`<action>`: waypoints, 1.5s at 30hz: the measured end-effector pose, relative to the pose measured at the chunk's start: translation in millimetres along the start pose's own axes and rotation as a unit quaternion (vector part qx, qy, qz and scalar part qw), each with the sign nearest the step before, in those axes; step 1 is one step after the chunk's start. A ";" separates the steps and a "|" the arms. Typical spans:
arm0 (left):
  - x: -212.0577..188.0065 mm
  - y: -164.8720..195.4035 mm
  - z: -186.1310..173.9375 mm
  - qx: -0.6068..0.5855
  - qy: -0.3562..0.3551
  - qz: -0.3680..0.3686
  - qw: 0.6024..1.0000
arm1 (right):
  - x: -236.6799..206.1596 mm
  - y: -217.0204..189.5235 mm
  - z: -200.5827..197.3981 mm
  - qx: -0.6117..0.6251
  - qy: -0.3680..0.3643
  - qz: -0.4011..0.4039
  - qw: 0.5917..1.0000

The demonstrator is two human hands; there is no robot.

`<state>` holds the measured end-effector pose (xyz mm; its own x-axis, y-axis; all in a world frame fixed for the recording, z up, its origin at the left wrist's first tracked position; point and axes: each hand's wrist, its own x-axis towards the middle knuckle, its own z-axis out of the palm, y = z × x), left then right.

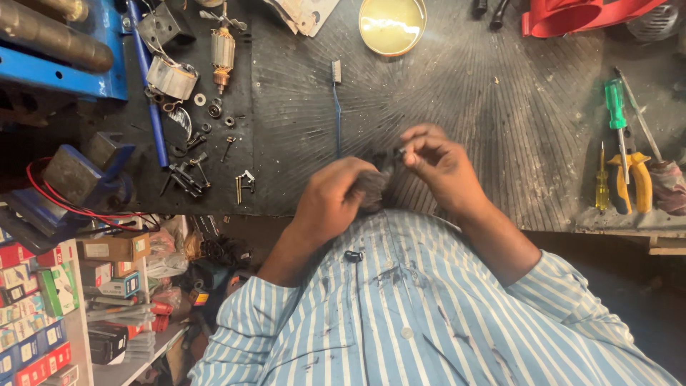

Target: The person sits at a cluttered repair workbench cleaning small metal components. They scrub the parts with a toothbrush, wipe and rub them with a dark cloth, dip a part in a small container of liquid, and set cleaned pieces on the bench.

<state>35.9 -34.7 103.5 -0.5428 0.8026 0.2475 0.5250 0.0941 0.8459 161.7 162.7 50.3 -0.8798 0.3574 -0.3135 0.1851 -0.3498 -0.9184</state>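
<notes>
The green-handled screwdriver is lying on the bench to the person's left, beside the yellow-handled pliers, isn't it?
Not quite: the head view shows the green-handled screwdriver on the person's right side of the bench, not the left. It does lie beside the yellow-handled pliers.

A green screwdriver (616, 107), yellow pliers (634, 180), blue toothbrush (336, 107) and round dish (392, 25) lie on the ribbed black mat (500, 107).

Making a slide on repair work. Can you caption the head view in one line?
Left hand and right hand work a small dark part over a ribbed black mat, motor armature and screwdrivers nearby.
</notes>
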 end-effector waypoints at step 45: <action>-20.1 -75.6 -21.5 0.275 0.192 -0.119 0.934 | -12.7 11.9 -41.4 -0.556 0.098 -0.284 0.775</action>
<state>-7.1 -70.6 44.7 -0.8275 0.4588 0.3237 0.5589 0.6173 0.5537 193.2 189.9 33.4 -0.8944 0.3433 0.2868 0.1518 0.8359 -0.5274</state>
